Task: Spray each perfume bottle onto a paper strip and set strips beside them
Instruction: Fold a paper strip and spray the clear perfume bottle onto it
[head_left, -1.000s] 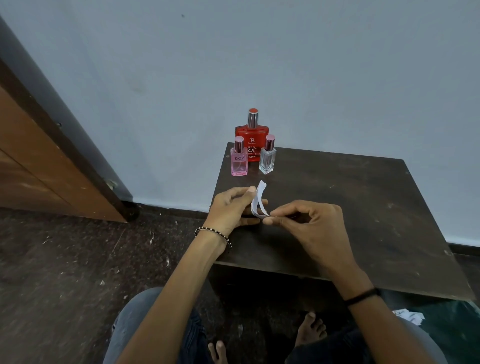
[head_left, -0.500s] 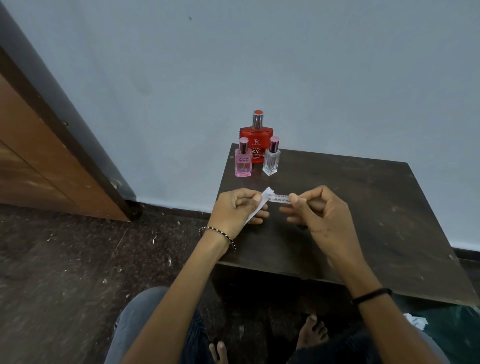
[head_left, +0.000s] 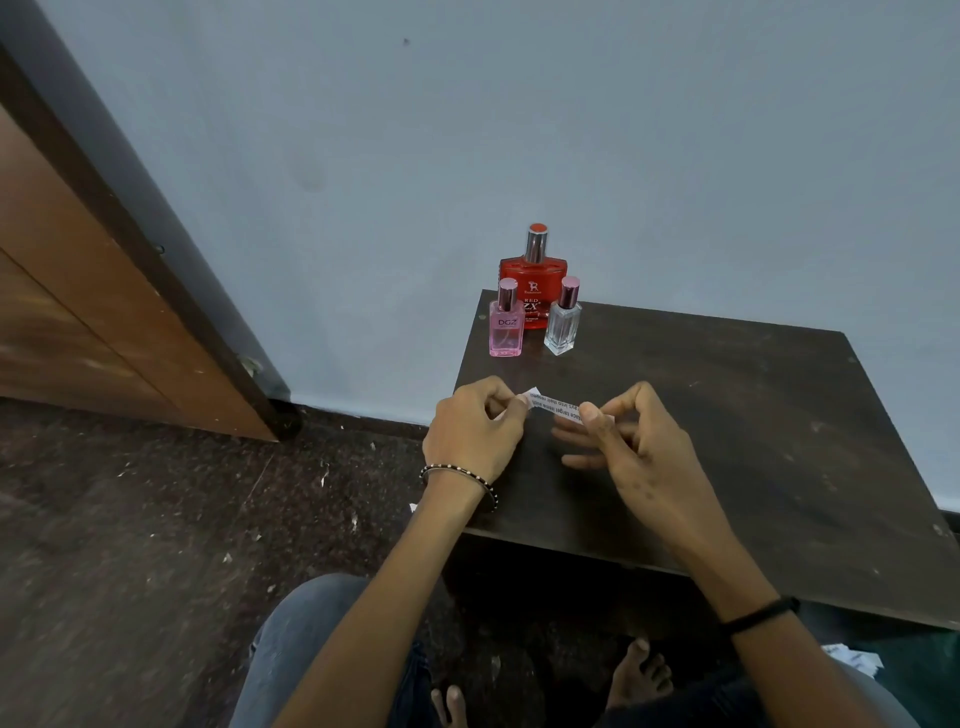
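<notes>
Three perfume bottles stand at the back left corner of the dark table (head_left: 727, 415): a large red bottle (head_left: 534, 286) by the wall, a small pink bottle (head_left: 505, 328) in front left of it, and a small clear bottle (head_left: 562, 325) in front right. A white printed paper strip (head_left: 553, 407) is stretched flat above the table between my two hands. My left hand (head_left: 475, 431) pinches its left end and my right hand (head_left: 631, 441) pinches its right end. More white paper pokes out under my left thumb.
A pale blue wall stands right behind the table. A wooden door and dark frame (head_left: 130, 249) are at the left. The dark floor (head_left: 156, 545) carries small paper scraps. White paper pieces (head_left: 852, 657) lie at lower right near my bare feet.
The strip was curled upright between my fingertips; my hands have moved apart and it is now pulled out flat with the printed text showing.
</notes>
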